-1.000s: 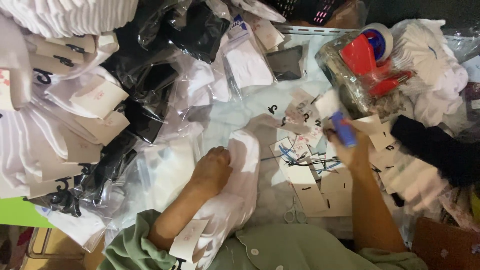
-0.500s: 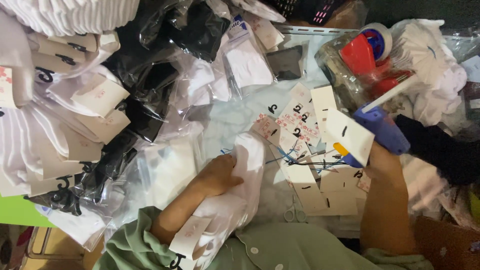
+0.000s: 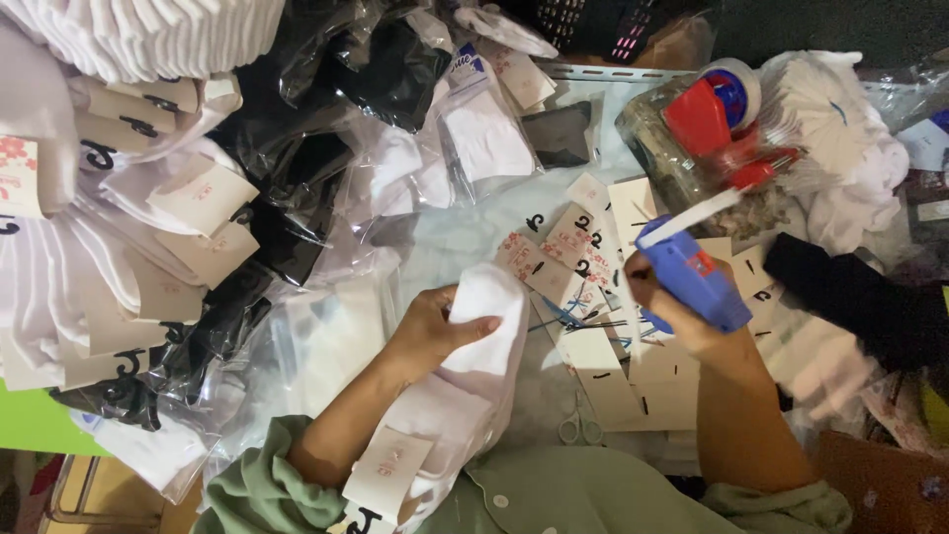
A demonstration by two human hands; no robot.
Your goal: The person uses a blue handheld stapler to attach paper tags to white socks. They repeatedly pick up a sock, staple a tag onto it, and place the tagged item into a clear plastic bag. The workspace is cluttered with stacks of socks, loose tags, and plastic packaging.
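My left hand [image 3: 430, 326] grips the top of a bundle of white socks [image 3: 470, 376] that lies toward my body, with a card tag [image 3: 388, 473] at its lower end. My right hand [image 3: 672, 311] holds a blue tagging gun [image 3: 692, 277] with a white needle end pointing up right, and a thin white card edge-on under it. Between the hands lie several white card labels with black hooks [image 3: 583, 247] and blue threads.
Stacks of white socks [image 3: 59, 237] and bagged black and white socks [image 3: 326, 148] fill the left and top. A red tape dispenser [image 3: 717, 109] sits in a clear bag top right. Small scissors [image 3: 578, 425] lie near my body. Dark cloth [image 3: 860, 297] lies right.
My right hand brought the blue gun left and down toward the socks, turning the card edge-on. My left hand lifted the sock bundle's top and shifted up slightly.
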